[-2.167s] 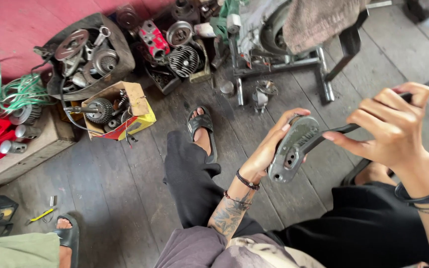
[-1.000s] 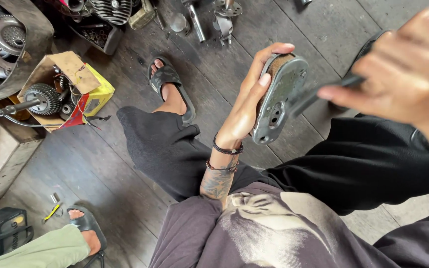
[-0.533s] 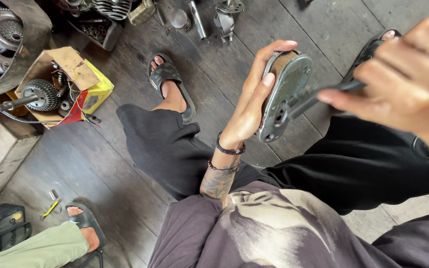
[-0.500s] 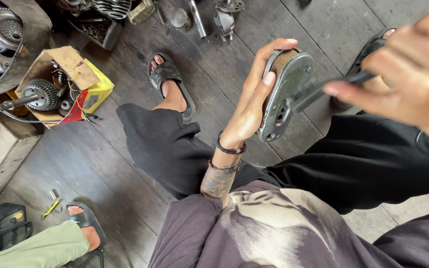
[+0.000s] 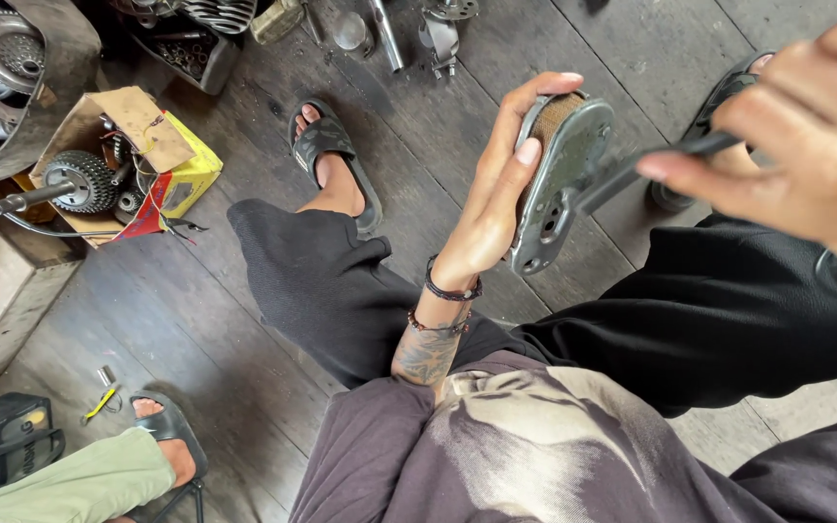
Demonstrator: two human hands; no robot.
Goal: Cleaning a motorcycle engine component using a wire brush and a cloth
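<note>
L hand (image 5: 496,208) upright, clasps brake shoe (image 5: 559,179) | R hand (image 5: 806,136) pinching dark tool (image 5: 651,165), tip on shoe

This is a small repair workshop for engines or motorcycles. The dark plank floor (image 5: 457,87) is oil-stained and strewn with metal parts. At ten o'clock a torn cardboard box (image 5: 138,145) holds a toothed gear on a shaft (image 5: 75,182) (greasy, like everything here). At eleven o'clock sits a worn casing with a sprocket (image 5: 12,48), at twelve a finned engine cylinder (image 5: 217,14), and loose fittings (image 5: 438,29) lie nearby.
</note>
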